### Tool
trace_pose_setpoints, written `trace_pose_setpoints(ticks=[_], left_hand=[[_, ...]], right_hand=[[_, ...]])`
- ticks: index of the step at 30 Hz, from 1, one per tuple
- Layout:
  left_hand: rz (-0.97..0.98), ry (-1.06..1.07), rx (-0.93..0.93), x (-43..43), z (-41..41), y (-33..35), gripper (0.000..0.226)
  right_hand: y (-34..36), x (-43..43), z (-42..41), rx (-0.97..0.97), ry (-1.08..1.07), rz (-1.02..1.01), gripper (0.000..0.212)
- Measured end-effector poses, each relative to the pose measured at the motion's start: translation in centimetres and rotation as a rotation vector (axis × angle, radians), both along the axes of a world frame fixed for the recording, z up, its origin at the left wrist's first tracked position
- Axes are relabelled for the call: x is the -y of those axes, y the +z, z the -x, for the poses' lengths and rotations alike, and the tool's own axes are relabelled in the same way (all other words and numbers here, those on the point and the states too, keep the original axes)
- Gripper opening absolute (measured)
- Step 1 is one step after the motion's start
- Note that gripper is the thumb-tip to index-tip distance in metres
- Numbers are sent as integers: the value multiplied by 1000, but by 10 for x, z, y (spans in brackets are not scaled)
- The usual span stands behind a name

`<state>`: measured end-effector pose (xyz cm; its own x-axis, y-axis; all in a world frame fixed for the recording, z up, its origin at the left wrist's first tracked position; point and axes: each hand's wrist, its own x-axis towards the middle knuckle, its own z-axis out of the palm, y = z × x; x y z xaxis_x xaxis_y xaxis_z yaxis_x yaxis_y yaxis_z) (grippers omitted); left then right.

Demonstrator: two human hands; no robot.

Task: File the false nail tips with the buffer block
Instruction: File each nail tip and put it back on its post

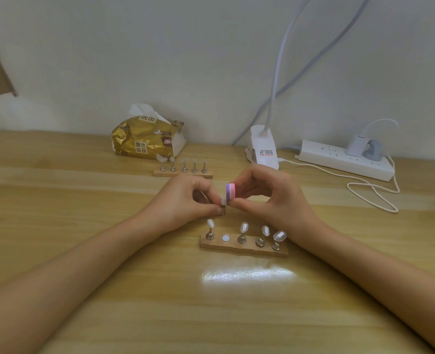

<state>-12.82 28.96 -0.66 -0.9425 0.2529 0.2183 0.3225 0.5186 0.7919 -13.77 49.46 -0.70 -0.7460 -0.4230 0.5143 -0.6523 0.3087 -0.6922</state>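
Pink-purple buffer block (230,191), gripped in our right hand (270,198), touches one nail tip (222,201) pinched by fingers of our left hand (185,200) above the surface (134,290); four tips (243,226) on the near holder (244,247) seemingly await filing.

Near nail-tip stand (244,249) on desk (83,200), front centre; far nail-tip stand (183,174) behind it; tissue pack (147,139) behind that; lamp clamp (262,149), power strip (344,159) right rear.
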Motion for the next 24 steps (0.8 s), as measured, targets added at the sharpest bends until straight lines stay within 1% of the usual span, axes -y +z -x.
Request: trace_pose_setpoints(ticks=[5,8,11,14,17,20,23,24], left_hand=[[5,-6,-9,0,1,-1,16],[9,-6,-15,0,1,-2,16],[8,-8,-12,0,2,-1,17],[12,-10,-18,0,2,-1,15],[9,-15,-22,0,1,-1,16],[8,-10,-23,0,1,-1,15],[13,-12,-28,-1,2,-1,17],[16,-9,-29,0,2,-1,16]], right_hand=[[0,0,0,-1,0,-6,17],[0,0,0,49,28,-23,18],[0,-1,0,-14,4,-3,17],[0,0,0,38,34,-33,18],[-1,0,1,-5,10,-9,17],[-1,-1,1,43,32,-20,17],[-1,-1,1,9,11,3,17],[-1,-1,1,27,18,-2,17]])
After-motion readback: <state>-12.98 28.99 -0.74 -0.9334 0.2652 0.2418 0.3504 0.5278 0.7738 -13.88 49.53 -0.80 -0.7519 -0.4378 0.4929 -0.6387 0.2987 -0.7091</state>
